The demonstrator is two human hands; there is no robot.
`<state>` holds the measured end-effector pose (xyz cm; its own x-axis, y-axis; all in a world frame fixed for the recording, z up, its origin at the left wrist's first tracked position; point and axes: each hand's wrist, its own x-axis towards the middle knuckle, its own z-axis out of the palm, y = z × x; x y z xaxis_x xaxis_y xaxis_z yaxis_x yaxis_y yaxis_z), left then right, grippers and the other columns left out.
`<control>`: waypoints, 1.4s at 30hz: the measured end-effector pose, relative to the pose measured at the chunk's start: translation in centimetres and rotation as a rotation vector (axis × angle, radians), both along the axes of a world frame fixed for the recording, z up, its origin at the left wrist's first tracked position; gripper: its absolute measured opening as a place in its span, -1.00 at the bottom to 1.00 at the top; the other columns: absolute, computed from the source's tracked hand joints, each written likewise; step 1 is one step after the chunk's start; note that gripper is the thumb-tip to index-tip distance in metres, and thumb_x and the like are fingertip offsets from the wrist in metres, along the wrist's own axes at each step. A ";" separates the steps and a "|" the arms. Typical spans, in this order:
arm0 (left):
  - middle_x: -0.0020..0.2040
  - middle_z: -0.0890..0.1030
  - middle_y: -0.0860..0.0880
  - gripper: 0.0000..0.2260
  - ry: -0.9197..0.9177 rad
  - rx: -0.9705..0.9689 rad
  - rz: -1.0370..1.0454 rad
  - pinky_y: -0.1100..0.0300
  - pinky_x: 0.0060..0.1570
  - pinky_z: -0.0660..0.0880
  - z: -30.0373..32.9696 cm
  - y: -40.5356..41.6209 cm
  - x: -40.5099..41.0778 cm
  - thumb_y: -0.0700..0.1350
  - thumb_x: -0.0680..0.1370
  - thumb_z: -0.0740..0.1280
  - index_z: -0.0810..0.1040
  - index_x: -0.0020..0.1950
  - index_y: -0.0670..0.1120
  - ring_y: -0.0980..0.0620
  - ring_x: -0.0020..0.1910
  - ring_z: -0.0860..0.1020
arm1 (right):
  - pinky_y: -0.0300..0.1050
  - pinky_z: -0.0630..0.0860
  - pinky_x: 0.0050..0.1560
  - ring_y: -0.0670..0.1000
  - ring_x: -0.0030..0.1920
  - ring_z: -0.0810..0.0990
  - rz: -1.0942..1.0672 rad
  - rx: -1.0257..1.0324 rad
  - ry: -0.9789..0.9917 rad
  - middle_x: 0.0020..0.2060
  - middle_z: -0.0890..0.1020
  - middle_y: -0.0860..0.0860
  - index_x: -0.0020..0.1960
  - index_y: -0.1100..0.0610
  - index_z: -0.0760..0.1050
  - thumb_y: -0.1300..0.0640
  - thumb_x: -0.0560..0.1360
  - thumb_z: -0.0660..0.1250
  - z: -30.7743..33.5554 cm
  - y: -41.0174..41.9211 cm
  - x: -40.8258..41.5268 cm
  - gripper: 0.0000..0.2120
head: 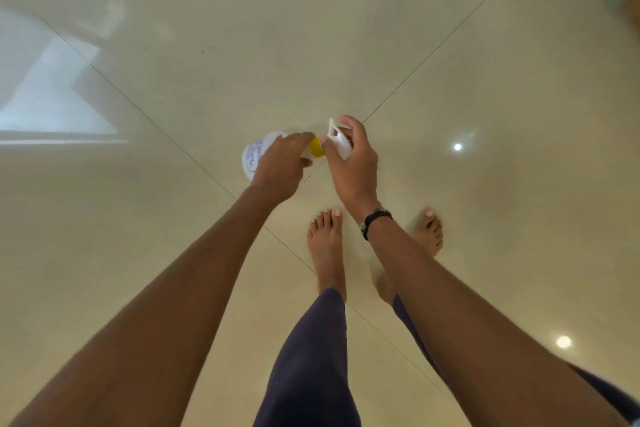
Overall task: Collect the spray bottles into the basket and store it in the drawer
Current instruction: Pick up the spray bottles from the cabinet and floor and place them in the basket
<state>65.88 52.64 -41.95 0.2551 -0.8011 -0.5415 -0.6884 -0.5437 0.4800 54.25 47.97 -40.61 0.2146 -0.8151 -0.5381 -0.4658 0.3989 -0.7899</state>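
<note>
Spray bottle [258, 154]: white, yellow collar

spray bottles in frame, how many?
1: the spray bottle, held over the floor tiles by left hand and right hand. Others, if any, are out of view.

The left hand [280, 168] hides much of the white plastic spray bottle [254, 156]; its blue label print is too blurred to read. The right hand [353, 163] covers part of its white trigger head [337, 140].
</note>
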 end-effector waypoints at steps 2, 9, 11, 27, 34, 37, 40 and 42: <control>0.14 0.60 -0.05 -0.63 0.063 -0.058 0.047 0.05 0.11 0.51 3.5 -2.2 -1.7 -0.30 0.50 0.32 0.48 0.24 0.02 -0.06 0.10 0.55 | -0.50 0.47 -0.21 -0.08 -0.07 0.58 -0.096 -0.036 -0.056 0.03 0.61 0.03 0.30 0.08 0.40 0.13 0.49 0.39 4.5 -1.9 -1.4 -0.60; 0.01 0.58 -0.05 -0.70 0.169 -0.261 -0.078 0.66 -0.10 0.32 17.4 -12.8 -8.3 -0.41 0.50 0.29 0.54 0.18 -0.17 0.07 -0.05 0.46 | -0.49 0.49 -0.02 -0.30 0.01 0.55 -0.176 -0.271 -0.130 0.13 0.56 -0.11 0.33 0.11 0.41 0.11 0.45 0.44 18.0 -9.4 -8.7 -0.52; 0.03 0.61 -0.11 -0.73 0.167 -0.302 -0.145 0.54 -0.04 0.38 20.6 -15.7 -9.7 -0.38 0.50 0.30 0.54 0.17 -0.18 -0.01 -0.02 0.51 | -0.49 0.47 0.04 -0.38 0.05 0.52 -0.160 -0.337 -0.135 0.15 0.53 -0.16 0.35 0.13 0.39 0.11 0.45 0.44 20.9 -11.6 -10.4 -0.49; 0.17 0.59 -0.12 -0.73 0.341 -0.608 -0.633 0.35 0.17 0.45 42.9 -41.3 -24.8 -0.26 0.59 0.22 0.42 0.29 -0.21 -0.01 0.11 0.56 | 0.10 0.52 0.24 -0.03 0.30 0.50 -0.329 -0.820 -0.091 0.30 0.53 0.02 0.38 0.15 0.38 0.14 0.57 0.28 37.9 -32.7 -26.8 -0.61; 0.07 0.59 -0.08 -0.72 0.358 -0.796 -0.649 0.53 -0.01 0.44 45.7 -50.1 -30.1 -0.29 0.56 0.26 0.45 0.28 -0.22 0.06 -0.02 0.55 | 0.03 0.44 0.35 -0.02 0.36 0.41 -0.429 -1.017 -0.036 0.33 0.46 0.04 0.40 0.23 0.32 0.23 0.59 0.21 40.2 -41.4 -30.3 -0.61; 0.01 0.53 0.01 -0.74 0.377 -0.796 -0.582 0.62 -0.11 0.40 44.2 -53.4 -31.5 -0.32 0.55 0.26 0.47 0.25 -0.26 0.16 -0.10 0.52 | -0.39 0.32 0.34 -0.05 0.31 0.44 -0.455 -1.049 0.071 0.33 0.49 0.15 0.40 0.27 0.32 0.10 0.59 0.14 39.2 -44.8 -30.9 -0.57; -0.03 0.51 0.02 -0.75 0.359 -0.783 -0.573 0.67 -0.12 0.36 42.2 -56.3 -32.2 -0.34 0.55 0.26 0.48 0.23 -0.28 0.26 -0.13 0.48 | -0.47 0.40 0.12 -0.01 0.08 0.58 -0.461 -1.014 0.126 0.16 0.61 0.15 0.38 0.26 0.36 0.18 0.60 0.20 37.5 -47.7 -31.3 -0.63; -0.06 0.51 0.01 -0.76 0.377 -0.728 -0.576 0.65 -0.15 0.36 41.1 -58.1 -32.3 -0.36 0.54 0.25 0.49 0.21 -0.29 0.32 -0.17 0.47 | -0.58 0.34 -0.13 -0.14 -0.16 0.48 -0.487 -0.965 0.161 -0.11 0.62 0.06 0.35 0.21 0.40 0.10 0.61 0.16 36.5 -49.2 -31.4 -0.65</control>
<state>33.54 -5.42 -0.90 -0.3637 -0.9169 0.1645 -0.4884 0.3381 0.8045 22.82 -1.27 -4.12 -0.2610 -0.8873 0.3802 -0.5517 -0.1861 -0.8130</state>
